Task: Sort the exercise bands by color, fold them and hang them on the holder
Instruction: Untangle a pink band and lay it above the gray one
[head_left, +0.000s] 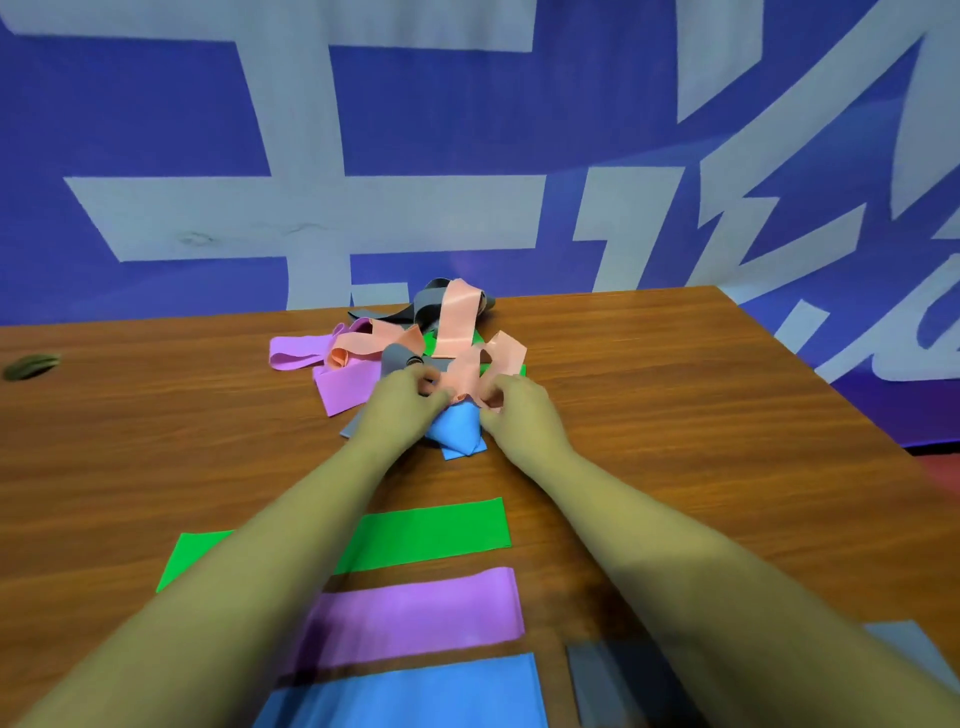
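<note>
A tangled pile of exercise bands lies at the far middle of the wooden table (675, 415): a pink band (457, 322), a purple band (343, 384), a grey band (431, 301), a green band (431, 340) and a blue band (457, 436). My left hand (402, 405) and my right hand (519, 410) both pinch the pink band at the pile's near edge, just above the blue band. Near me, flat bands lie in a row: a flat green one (431, 530), a flat purple one (421, 613), a flat blue one (415, 696) and a flat grey one (618, 686). No holder is in view.
A small dark object (31, 366) lies at the table's far left. Behind the table hangs a blue banner with large white characters (311, 208). The table's right edge runs diagonally toward me.
</note>
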